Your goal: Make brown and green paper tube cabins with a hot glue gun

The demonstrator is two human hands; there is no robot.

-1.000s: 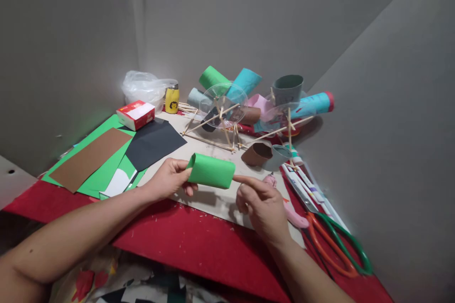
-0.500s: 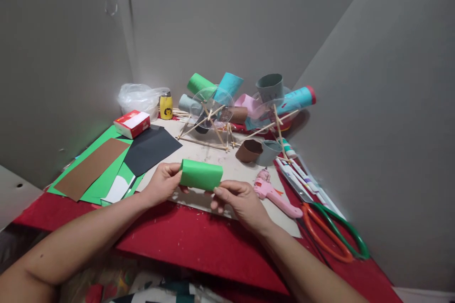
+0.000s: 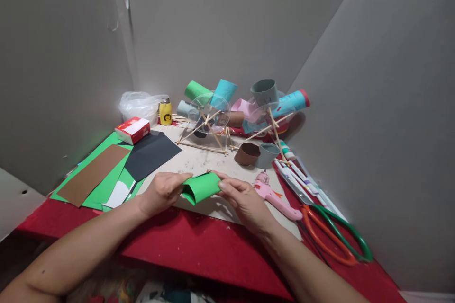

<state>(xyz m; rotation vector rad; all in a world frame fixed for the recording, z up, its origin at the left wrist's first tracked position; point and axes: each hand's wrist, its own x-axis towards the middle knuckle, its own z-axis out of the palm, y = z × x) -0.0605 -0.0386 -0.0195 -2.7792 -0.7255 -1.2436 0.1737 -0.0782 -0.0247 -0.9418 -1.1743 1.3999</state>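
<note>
A green paper tube (image 3: 202, 188), somewhat flattened, is held between both hands above the front of the pale board (image 3: 209, 161). My left hand (image 3: 165, 188) grips its left end, where the open mouth shows. At the other end, my right hand (image 3: 236, 191) pinches the edge between thumb and fingers. Some fingertips are hidden behind the paper. Just right of my right hand lies a pink glue gun (image 3: 275, 199). Beyond it, a brown paper ring (image 3: 248, 154) and a grey paper ring (image 3: 269, 152) stand side by side.
Stick frames with clear discs (image 3: 209, 113) carry colored paper tubes at the back. Large scissors (image 3: 334, 232) and white markers (image 3: 302, 175) lie right. Left are a brown sheet (image 3: 94, 170), black paper (image 3: 152, 154), a red box (image 3: 133, 130) and a yellow jar (image 3: 165, 112). Grey walls surround the table.
The green tube has been tilted and turned, so its left opening now faces me. Both hands still hold it, the left hand now more knuckles-up. The camera view has shifted slightly.
</note>
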